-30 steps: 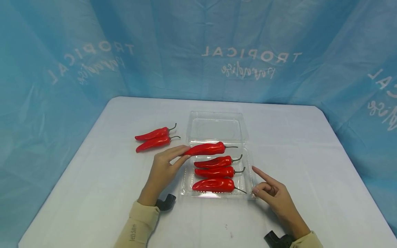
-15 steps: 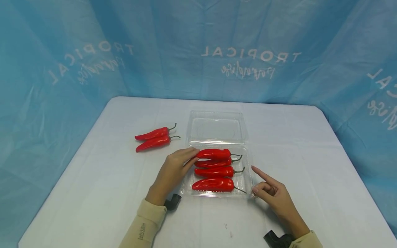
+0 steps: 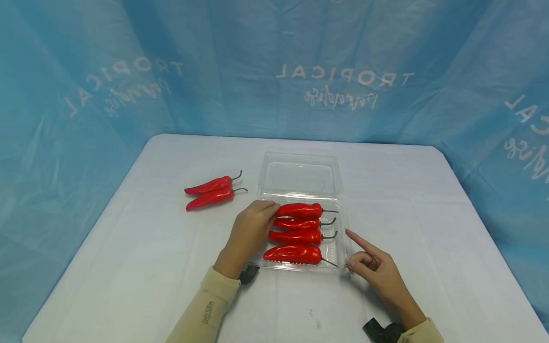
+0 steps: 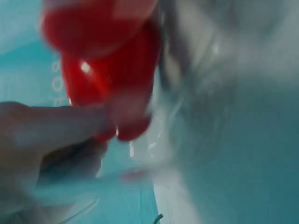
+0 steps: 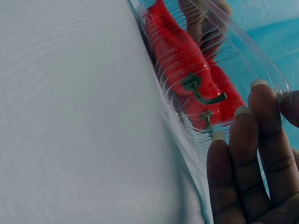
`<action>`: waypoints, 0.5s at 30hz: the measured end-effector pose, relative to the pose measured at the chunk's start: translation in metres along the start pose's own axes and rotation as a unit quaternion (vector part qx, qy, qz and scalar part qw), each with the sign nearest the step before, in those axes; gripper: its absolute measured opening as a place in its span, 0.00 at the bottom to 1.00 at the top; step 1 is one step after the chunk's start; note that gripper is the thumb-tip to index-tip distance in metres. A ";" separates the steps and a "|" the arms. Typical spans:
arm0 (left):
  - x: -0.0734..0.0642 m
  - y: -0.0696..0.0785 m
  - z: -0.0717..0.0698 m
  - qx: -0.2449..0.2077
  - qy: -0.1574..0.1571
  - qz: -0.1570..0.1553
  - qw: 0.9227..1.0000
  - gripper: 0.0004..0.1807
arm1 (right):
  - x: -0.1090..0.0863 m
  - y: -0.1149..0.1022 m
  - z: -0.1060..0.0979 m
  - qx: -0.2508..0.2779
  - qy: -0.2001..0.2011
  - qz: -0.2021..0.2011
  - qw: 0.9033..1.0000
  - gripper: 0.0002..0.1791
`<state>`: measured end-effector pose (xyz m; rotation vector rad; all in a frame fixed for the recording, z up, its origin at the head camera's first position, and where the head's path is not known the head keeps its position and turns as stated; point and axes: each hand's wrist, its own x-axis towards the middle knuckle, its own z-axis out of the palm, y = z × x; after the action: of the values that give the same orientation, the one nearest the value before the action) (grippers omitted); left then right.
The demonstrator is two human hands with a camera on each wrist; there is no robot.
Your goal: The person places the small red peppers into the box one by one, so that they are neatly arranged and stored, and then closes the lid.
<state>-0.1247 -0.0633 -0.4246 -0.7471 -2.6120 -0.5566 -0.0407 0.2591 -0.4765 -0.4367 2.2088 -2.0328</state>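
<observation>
A clear plastic clamshell container lies with its lid folded back, and several red chili peppers lie side by side in its base. My left hand holds the tip of the rearmost red chili pepper at the back of the base, by the hinge. The left wrist view is blurred, with red chili peppers close to the fingers. At the near right corner my right hand pinches the container's rim, index finger extended; the right wrist view shows thumb and fingers on the clear rim.
Two more red chili peppers lie together on the white tabletop, left of the container. The clear lid lies flat towards the back. A blue printed curtain hangs behind and beside the table.
My left hand has moved right and slightly down with its pepper, from above the container's back edge into the row of peppers. The right hand has stayed at the corner.
</observation>
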 end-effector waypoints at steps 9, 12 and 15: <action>0.001 -0.002 -0.002 -0.030 0.016 -0.010 0.999 0.24 | 0.001 0.002 -0.002 -0.007 -0.007 -0.009 1.000 0.37; -0.001 -0.006 -0.008 -0.046 0.033 -0.022 0.998 0.24 | 0.001 0.002 -0.002 0.002 -0.010 -0.010 1.000 0.37; -0.007 -0.017 -0.019 -0.055 0.054 -0.047 0.996 0.26 | 0.001 0.004 -0.001 0.012 -0.013 -0.009 1.000 0.37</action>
<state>-0.1249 -0.0885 -0.4160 -0.6111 -2.5435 -0.7512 -0.0424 0.2596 -0.4799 -0.4794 2.1711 -2.0488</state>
